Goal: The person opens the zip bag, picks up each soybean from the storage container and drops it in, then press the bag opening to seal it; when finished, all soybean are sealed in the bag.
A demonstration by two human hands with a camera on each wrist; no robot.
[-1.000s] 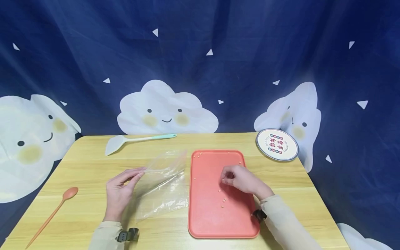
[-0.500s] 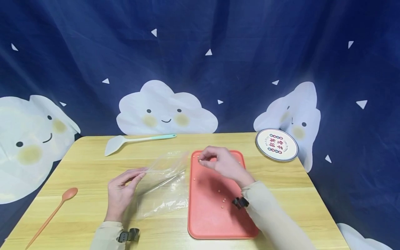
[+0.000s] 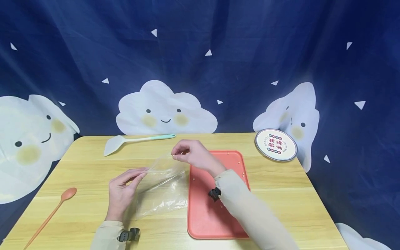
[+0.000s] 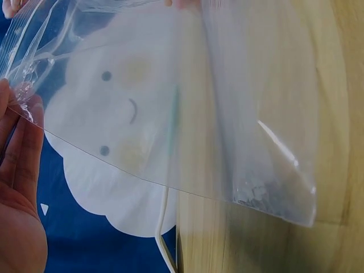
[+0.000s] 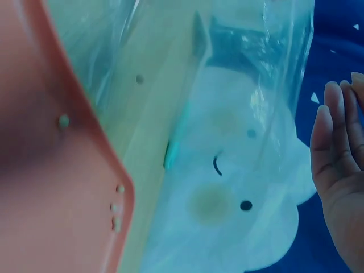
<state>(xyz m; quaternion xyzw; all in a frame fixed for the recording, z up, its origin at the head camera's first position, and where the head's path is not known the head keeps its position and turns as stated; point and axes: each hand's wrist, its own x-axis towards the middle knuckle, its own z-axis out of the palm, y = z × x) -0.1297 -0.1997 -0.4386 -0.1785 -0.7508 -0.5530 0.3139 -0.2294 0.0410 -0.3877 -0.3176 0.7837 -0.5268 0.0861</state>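
Observation:
A clear zip bag (image 3: 165,194) slants over the table, pinched at its upper left corner between the thumb and fingers of my left hand (image 3: 123,189). The left wrist view shows the bag (image 4: 267,148) spread beside my left palm (image 4: 23,193). My right hand (image 3: 195,154) is above the bag's top edge, left of the red tray (image 3: 218,225), thumb and fingertips together on what looks like a tiny pale bead. Small pale beads (image 3: 243,174) lie scattered on the tray; several (image 5: 114,207) show near its corner in the right wrist view, others are hidden under my forearm.
A white spatula with a mint handle (image 3: 137,139) lies along the back edge. At the far left is an orange spoon (image 3: 53,213). A round plate with red lettering (image 3: 276,144) stands at the back right corner, before a blue cloud-patterned curtain (image 3: 237,62).
My right hand has moved from the middle of the tray, past its upper left corner, to the bag's top edge. My left hand stays nearly still, holding the bag.

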